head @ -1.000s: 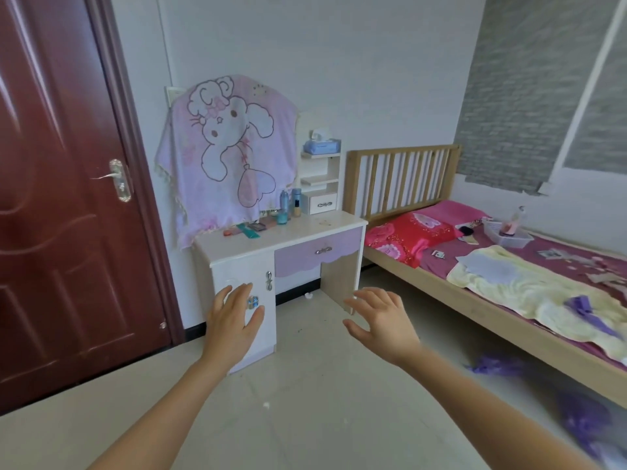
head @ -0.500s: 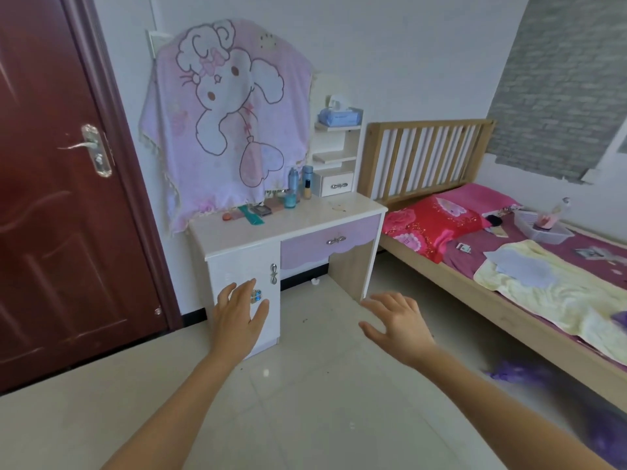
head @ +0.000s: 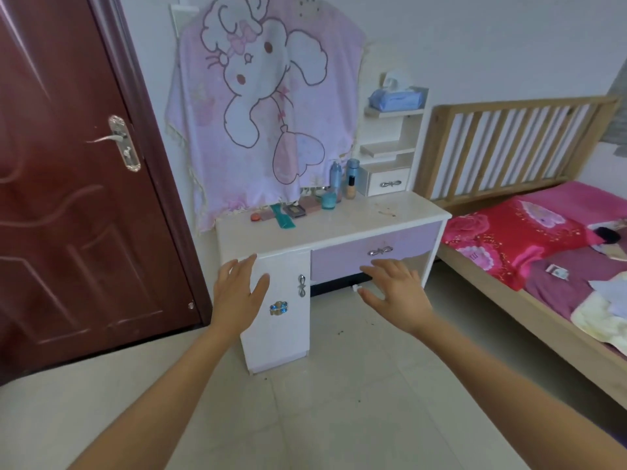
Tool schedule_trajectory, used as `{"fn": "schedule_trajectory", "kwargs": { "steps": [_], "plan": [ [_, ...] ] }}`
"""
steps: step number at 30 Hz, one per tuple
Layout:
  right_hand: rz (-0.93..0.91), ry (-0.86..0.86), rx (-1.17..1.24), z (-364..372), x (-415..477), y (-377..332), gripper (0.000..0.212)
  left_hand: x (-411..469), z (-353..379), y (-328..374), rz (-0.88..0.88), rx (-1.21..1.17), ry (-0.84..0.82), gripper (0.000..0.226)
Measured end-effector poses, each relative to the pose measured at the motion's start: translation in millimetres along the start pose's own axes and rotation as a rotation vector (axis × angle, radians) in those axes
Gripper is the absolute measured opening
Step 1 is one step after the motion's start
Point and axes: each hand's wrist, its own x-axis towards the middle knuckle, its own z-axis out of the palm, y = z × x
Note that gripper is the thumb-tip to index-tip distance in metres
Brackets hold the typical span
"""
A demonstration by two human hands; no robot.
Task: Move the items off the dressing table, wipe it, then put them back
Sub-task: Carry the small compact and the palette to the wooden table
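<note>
Pale floor tiles (head: 339, 418) lie nearest, my two bare forearms reaching out over them. My left hand (head: 239, 293) is spread, fingers apart, holding nothing, in front of the white cupboard door (head: 281, 330); whether it touches the door I cannot tell. My right hand (head: 395, 293) is likewise released and empty, below the lilac drawer (head: 339, 262). Beyond them, the dressing table (head: 356, 220) carries its items along the back edge: a green comb (head: 283, 217), a dark compact (head: 294, 210), a teal jar (head: 328, 200), a foundation bottle (head: 351, 188), two blue bottles (head: 336, 174). A pink rabbit cloth (head: 258, 106) hangs behind. Door (head: 68, 198) on my left, bed (head: 529, 239) on my right.
</note>
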Motion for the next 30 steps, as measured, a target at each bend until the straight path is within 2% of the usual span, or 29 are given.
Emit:
{"fn": "schedule_trajectory", "kwargs": {
  "steps": [5,12,21,24,28,30],
  "plan": [
    [-0.05,-0.119,0.032,38,46,39,0.047,25,42,-4,-0.127,-0.003,0.016,0.047],
    [-0.129,-0.218,0.1,100,125,51,0.047,50,74,-58,-0.321,0.04,-0.011,0.048],
    [-0.178,-0.361,0.088,190,250,42,0.049,173,100,-148,-0.409,0.044,-0.028,0.044],
    [-0.137,-0.372,0.083,204,302,44,0.049,217,111,-168,-0.392,0.037,-0.058,0.045],
    [-0.005,-0.253,0.222,225,353,41,0.046,260,127,-190,-0.41,0.016,-0.101,0.049],
    [0.012,-0.29,0.231,243,361,40,0.046,269,140,-200,-0.433,0.001,-0.14,0.049]
  ]
}}
